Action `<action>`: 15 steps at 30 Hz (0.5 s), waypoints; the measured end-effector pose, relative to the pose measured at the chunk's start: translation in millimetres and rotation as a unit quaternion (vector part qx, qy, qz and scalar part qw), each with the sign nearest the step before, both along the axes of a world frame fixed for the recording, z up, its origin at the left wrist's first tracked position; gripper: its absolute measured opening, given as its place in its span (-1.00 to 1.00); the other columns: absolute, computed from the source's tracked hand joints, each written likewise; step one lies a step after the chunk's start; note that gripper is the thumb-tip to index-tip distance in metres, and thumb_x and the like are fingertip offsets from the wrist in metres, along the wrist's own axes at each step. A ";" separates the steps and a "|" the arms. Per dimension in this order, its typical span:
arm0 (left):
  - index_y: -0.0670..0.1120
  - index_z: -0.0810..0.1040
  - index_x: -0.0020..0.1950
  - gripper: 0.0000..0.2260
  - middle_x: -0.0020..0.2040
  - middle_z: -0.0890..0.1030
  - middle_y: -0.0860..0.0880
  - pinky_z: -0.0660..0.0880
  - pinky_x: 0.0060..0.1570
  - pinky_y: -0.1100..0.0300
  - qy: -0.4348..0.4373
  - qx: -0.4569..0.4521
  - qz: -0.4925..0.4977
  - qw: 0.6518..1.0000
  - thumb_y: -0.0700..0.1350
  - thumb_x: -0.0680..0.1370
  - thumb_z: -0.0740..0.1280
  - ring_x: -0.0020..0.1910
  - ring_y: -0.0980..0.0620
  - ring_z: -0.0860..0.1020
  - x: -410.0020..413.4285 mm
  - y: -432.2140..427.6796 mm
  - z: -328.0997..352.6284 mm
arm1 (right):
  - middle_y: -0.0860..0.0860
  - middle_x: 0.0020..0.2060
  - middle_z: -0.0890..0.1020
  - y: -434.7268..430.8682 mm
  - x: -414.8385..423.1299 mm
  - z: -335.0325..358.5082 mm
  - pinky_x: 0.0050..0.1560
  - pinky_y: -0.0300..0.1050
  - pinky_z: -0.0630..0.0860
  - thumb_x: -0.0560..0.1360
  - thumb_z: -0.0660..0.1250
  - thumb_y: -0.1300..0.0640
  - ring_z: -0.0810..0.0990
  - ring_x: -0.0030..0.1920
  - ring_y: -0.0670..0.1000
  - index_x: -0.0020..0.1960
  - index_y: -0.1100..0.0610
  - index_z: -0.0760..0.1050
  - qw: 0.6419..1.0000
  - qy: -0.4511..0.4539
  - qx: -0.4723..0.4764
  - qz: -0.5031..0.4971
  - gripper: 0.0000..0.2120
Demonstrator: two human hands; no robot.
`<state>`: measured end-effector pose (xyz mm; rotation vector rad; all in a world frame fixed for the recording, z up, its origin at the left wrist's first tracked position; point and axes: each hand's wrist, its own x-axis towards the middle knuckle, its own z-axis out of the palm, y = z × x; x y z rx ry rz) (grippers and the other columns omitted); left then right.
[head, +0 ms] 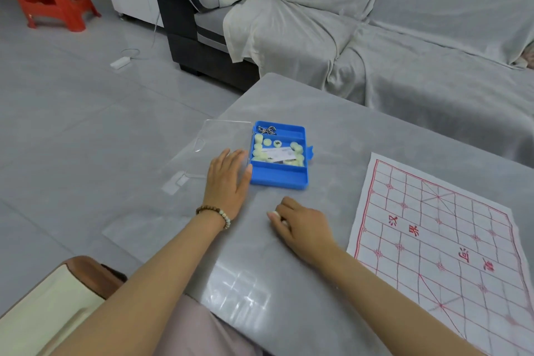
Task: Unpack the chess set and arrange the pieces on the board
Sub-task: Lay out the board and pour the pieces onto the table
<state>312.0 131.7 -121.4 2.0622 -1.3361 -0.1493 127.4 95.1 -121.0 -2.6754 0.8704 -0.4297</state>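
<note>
Head view: blue box lies lengthwise away, clear lid leftward.

The cloth board bears the red characters 汉界 and 楚河.

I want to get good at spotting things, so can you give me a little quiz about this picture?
1. True or false: the clear lid is shut over the blue box.
2. Which hand lies flat beside the box?
3. Fill in: pale pieces lie in the box; none are on the ___.
Key: 1 false, it lies open; 2 the left hand; 3 board.
</note>
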 end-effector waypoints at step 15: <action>0.07 -0.03 0.51 -0.56 0.53 -0.01 0.07 -0.11 0.47 0.09 -0.051 0.127 -0.203 0.969 0.04 0.63 -0.07 0.50 0.06 -0.05 -84.2 32.6 -8.5 | -0.15 0.18 0.51 -8.5 -58.9 10.5 0.19 -0.47 0.28 0.61 0.12 0.14 0.42 0.18 -0.32 0.20 -0.01 0.49 0.953 -0.182 0.228 -0.079 -0.75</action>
